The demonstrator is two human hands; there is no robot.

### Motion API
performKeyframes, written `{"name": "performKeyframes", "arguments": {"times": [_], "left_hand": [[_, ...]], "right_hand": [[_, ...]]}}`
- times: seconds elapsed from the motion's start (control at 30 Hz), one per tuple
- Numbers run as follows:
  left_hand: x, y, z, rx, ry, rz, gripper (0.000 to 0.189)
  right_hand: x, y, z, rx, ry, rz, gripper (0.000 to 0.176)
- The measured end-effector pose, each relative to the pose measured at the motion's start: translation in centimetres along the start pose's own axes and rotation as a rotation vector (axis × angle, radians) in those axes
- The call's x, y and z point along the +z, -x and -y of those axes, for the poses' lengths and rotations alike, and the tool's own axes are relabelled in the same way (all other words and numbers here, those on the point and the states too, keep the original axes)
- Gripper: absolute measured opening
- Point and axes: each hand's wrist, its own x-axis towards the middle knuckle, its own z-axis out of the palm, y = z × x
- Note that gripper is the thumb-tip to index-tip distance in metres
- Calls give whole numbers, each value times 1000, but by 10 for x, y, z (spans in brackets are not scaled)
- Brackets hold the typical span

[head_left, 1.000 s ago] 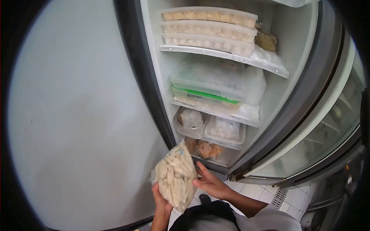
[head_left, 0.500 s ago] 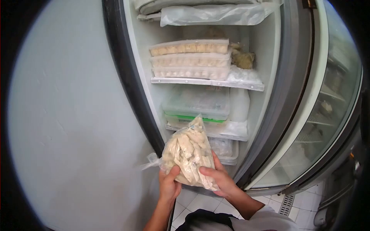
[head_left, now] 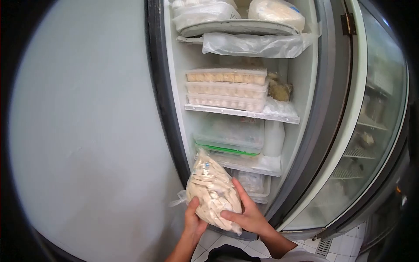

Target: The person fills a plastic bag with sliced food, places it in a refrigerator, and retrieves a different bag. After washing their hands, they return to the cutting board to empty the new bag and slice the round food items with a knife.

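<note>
Between my two hands is a clear plastic bag packed with pale, whitish strips of food; I cannot make out which kind. Its knotted tail sticks out on the left. My left hand grips the lower left side, thumb on the front and the other fingers hidden behind. On the lower right, my right hand presses its thumb on the front, with its fingers along the side and behind. The bag is in front of the lower shelves of an open upright fridge or freezer.
Stacked clear trays of pale pieces stand on the middle shelf. Below are lidded plastic boxes, one with a green rim. Wrapped bundles lie on top. The open glass door is on the right, a grey panel on the left.
The view has tilted up, so the shelves appear lower and more of the top shelf shows. The bag has turned slightly in my hands, and both hands still hold it.
</note>
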Motion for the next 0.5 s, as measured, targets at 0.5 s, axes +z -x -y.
{"name": "performKeyframes", "arguments": {"times": [0.5], "left_hand": [[14, 20, -12, 119, -314, 144, 61]], "right_hand": [[25, 32, -33, 240, -1130, 72, 83]]}}
